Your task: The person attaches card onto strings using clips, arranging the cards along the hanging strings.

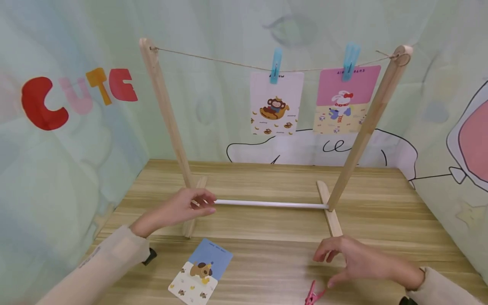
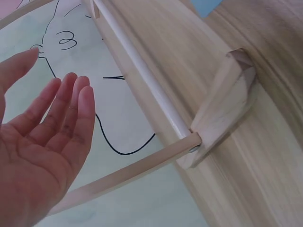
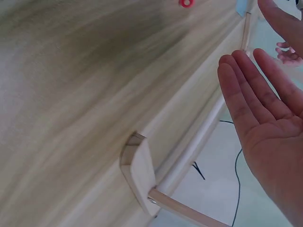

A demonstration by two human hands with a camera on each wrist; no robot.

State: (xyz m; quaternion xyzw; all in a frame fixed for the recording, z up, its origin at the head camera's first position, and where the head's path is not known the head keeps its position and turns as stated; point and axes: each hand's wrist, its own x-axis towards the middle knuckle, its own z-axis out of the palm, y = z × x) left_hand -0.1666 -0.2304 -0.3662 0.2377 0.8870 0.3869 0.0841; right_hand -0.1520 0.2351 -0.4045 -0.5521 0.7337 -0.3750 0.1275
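My left hand [image 1: 194,205] hovers by the left post [image 1: 167,114] of a wooden drying rack, overlapping the end of its white rod [image 1: 270,204]. In the left wrist view its palm and loosely bent fingers hold nothing. A pink clothespin [image 1: 311,296] lies on the table just below my right hand [image 1: 350,258], whose thumb and fingers are apart around bare air. Left of it rests a blue and white card [image 1: 200,273] with a dog picture. From the rack's string [image 1: 213,58] hang a monkey card [image 1: 274,106] and a pink-yellow card [image 1: 335,110], each under a blue clothespin [image 1: 276,67].
The right post [image 1: 370,127] stands on a wooden foot [image 1: 329,212] behind my right hand. A wood-grain table [image 1: 263,254] carries the rack. Printed cloth [image 1: 213,25] surrounds the table at the back and sides.
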